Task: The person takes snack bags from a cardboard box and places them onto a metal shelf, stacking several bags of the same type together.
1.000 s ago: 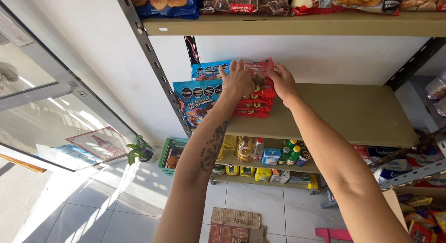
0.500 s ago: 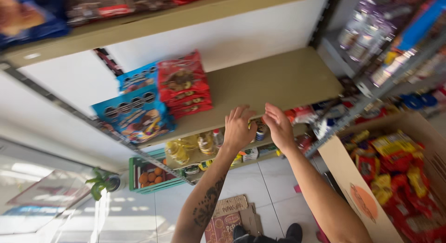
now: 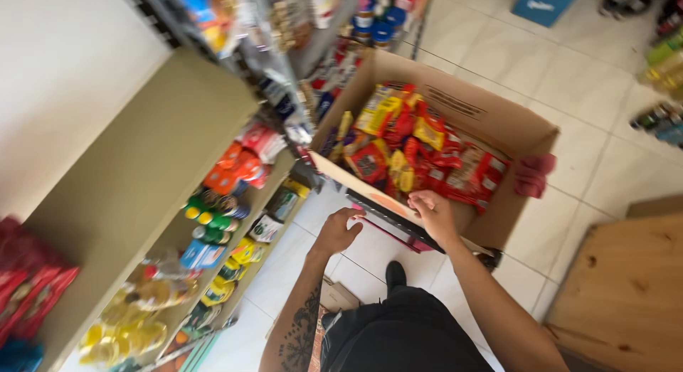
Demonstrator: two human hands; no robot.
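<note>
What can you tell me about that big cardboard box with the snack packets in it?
The cardboard box is brown, open at the top, with one flap folded out toward the person. It looks like plain corrugated card and stands on the pale tiled floor beside the shelf rack, seen tilted from above. It is packed with red, yellow and orange snack packets. The right hand reaches over its near edge; the left hand is at the flap.

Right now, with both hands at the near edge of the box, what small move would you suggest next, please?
Probably reach the right hand forward into the cardboard box for a red snack packet: both hands are empty, the left hand rests beside the flap, and the beige shelf has bare space.
</note>
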